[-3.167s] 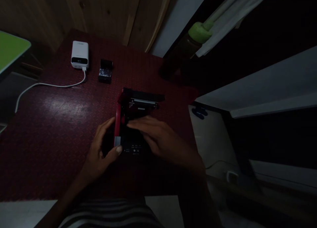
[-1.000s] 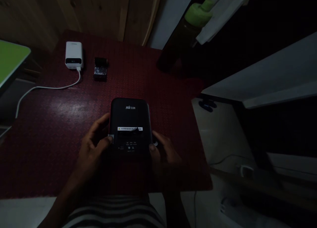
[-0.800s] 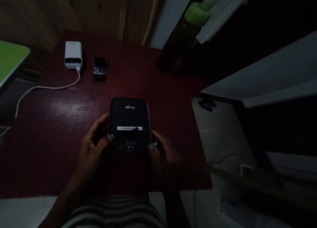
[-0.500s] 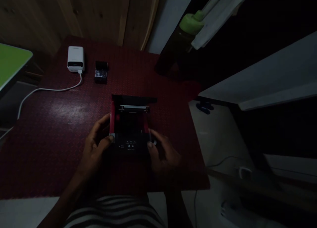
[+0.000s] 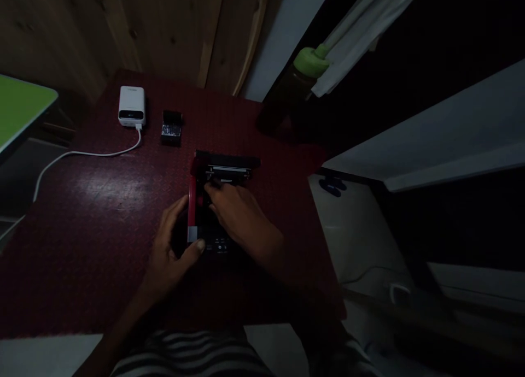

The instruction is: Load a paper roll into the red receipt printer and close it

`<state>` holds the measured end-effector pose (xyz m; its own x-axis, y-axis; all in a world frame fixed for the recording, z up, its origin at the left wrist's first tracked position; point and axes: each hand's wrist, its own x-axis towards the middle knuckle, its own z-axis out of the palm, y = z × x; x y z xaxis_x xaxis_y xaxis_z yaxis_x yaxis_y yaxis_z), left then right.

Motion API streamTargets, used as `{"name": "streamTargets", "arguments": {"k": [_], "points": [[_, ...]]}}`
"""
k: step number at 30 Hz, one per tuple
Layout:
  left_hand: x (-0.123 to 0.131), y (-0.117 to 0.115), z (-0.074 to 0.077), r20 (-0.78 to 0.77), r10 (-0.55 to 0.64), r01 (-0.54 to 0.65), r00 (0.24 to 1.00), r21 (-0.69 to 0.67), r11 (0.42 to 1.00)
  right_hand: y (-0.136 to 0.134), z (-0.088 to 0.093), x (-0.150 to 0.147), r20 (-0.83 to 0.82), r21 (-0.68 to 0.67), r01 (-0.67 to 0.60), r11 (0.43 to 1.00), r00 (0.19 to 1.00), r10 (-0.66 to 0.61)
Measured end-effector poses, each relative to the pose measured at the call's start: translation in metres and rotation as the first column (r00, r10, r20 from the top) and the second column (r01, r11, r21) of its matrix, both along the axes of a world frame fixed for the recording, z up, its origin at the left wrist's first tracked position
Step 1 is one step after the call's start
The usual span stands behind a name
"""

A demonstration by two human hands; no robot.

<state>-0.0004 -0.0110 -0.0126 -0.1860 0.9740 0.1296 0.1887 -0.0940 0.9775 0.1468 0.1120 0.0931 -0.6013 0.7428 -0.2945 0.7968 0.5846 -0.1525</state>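
A small red-and-black printer [image 5: 192,205] stands on the dark red tabletop with its black lid [image 5: 235,161] raised at the back. A metal bar and roller lie below the lid. My left hand [image 5: 169,259] grips the printer's left side, thumb on the front panel and fingers along the outer wall. Over the open compartment, my right hand [image 5: 241,216] reaches in with its fingers curled together near the left inner wall. What those fingers hold, if anything, is hidden. Behind the printer to the left lies a small black ribbon roll [image 5: 171,128], partly unwound and shiny.
A white power bank [image 5: 132,101] with a white cable [image 5: 98,154] sits at the back left. A green-capped bottle [image 5: 310,63] stands at the back right. A green tabletop [image 5: 24,106] juts in from the left. Blue slippers [image 5: 332,186] lie on the floor.
My right hand has left the printer's right side and moved inward over its open compartment. My left hand stays on the left side. The view has shifted slightly.
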Motion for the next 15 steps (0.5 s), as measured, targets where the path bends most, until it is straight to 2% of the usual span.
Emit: {"name": "streamTargets", "arguments": {"k": [4, 11, 15], "points": [[-0.0050, 0.0020, 0.0018, -0.073, -0.006, 0.010, 0.997, 0.051, 0.999, 0.0010, -0.0035, -0.0040, 0.035, -0.003, -0.009, 1.000, 0.999, 0.010], [-0.0058, 0.0028, 0.0092, -0.079, 0.000, 0.002, 0.997, 0.021, 1.000, 0.0036, -0.0029, -0.0015, 0.010, 0.015, 0.004, 1.000, 1.000, -0.004], [-0.0043, 0.0024, 0.0090, -0.082, -0.002, 0.004, 0.997, 0.025, 1.000, -0.0003, -0.0045, 0.0046, -0.085, 0.061, 0.034, 0.998, 0.996, -0.028]]}}
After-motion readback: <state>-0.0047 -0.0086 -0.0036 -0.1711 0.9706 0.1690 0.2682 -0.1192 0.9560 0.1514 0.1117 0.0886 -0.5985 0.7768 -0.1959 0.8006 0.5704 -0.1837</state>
